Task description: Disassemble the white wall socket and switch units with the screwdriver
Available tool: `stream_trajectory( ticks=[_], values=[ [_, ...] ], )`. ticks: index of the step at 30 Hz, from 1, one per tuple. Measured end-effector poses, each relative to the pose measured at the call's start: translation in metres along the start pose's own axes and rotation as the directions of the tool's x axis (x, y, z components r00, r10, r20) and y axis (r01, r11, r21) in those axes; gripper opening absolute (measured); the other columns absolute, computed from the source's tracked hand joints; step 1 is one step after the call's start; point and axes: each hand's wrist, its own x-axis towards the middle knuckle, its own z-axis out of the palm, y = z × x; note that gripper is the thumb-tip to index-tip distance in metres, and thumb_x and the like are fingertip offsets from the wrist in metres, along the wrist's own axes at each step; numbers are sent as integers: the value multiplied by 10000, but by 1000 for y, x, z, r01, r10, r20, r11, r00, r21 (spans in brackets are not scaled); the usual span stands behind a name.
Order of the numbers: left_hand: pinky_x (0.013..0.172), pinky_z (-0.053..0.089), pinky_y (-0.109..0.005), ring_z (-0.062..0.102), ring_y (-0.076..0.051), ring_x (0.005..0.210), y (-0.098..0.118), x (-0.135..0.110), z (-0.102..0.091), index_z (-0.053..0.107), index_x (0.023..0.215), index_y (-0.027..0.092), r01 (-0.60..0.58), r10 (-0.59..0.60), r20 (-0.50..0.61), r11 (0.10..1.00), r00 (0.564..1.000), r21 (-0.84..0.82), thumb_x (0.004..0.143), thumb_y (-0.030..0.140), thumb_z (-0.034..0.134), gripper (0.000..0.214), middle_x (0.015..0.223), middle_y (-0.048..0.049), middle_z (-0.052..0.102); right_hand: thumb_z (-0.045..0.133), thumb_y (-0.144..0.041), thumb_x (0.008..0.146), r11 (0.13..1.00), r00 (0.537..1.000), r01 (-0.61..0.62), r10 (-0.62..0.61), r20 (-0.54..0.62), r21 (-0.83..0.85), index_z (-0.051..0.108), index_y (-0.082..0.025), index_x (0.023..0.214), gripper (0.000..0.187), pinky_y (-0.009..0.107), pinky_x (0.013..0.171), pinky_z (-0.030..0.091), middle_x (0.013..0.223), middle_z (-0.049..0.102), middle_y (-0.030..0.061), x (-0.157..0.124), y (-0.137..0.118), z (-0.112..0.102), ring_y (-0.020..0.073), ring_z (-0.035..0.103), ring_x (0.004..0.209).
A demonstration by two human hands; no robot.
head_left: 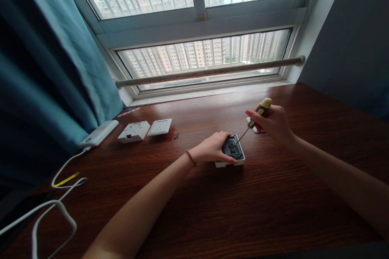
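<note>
A white wall socket unit [231, 162] with a dark inner module lies on the brown wooden desk [212, 210]. My left hand [211, 148] rests on its left side, fingers curled over it and holding it down. My right hand [272, 123] is closed on a yellow-and-black screwdriver [261, 110], whose metal tip points down-left into the dark module. Behind the right hand a small white and red piece [254, 128] lies partly hidden.
At the left back of the desk stand a white socket box [133, 131], a white cover plate [159, 126], two small screws [176, 135] and a white power bank [99, 133] with white cables [57, 206]. A teal curtain [45, 68] hangs left; a window spans the rear.
</note>
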Motion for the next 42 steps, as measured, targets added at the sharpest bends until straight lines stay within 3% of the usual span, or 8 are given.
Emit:
stream_trajectory(
  ticks=[13,16,19,22,27,30,36,42],
  values=[
    [913,406,-390,487,-280,1063,0,0,0,404,1258,172,-18,18,-1,1000,1000,0,558,632,665,877,1163,-115,523,614,-482,730,1000,997,5,-3,75,-18,563,-156,627,346,220,373,360,389,508,-30,0,0,-1,89,457,327],
    [910,408,-390,491,-278,1058,0,0,0,406,1256,175,-13,13,0,1000,1000,-1,557,629,667,873,1162,-114,525,643,-457,707,998,990,50,-44,135,-39,575,-152,670,314,233,429,409,495,572,-4,4,-3,-4,115,533,423],
    [908,409,-388,493,-278,1059,0,0,1,404,1258,178,-6,6,-1,1000,1000,-2,555,630,667,875,1164,-113,524,738,-421,599,994,990,62,-50,133,-89,583,-152,761,349,264,500,460,621,628,26,9,-3,-6,169,603,560],
    [915,407,-387,493,-278,1063,-1,0,1,407,1256,175,-5,5,0,1000,1000,-7,553,627,671,876,1169,-114,523,789,-377,528,999,988,-4,-2,151,42,515,-172,958,549,305,553,513,685,660,30,12,-2,-7,207,647,623],
    [911,409,-386,495,-278,1062,0,0,1,407,1258,179,-6,6,-2,1000,1000,-8,556,619,675,871,1166,-112,527,742,-292,626,942,965,-46,-44,259,333,357,-252,1205,696,367,717,560,936,652,55,8,-8,-4,206,675,762],
    [910,408,-384,497,-277,1060,1,0,0,410,1257,181,-6,6,-4,1000,1000,-12,553,617,678,871,1165,-111,529,685,-252,696,917,956,-21,-98,278,397,373,-299,1217,609,363,735,566,1070,586,52,6,-11,-3,194,668,814],
    [912,406,-381,499,-277,1063,1,1,0,419,1252,181,3,-3,-1,1000,1000,-16,547,610,686,867,1166,-112,531,683,-221,701,935,992,49,-85,88,353,538,-264,1125,450,350,752,569,908,603,13,9,-5,-4,190,647,843],
    [913,403,-387,499,-282,1069,1,1,0,421,1251,181,6,-6,-4,999,1000,-33,538,613,689,875,1169,-113,532,601,-259,778,902,983,7,-84,161,431,474,-286,1192,433,379,782,558,1039,606,38,9,-5,-3,196,650,880]
  ],
)
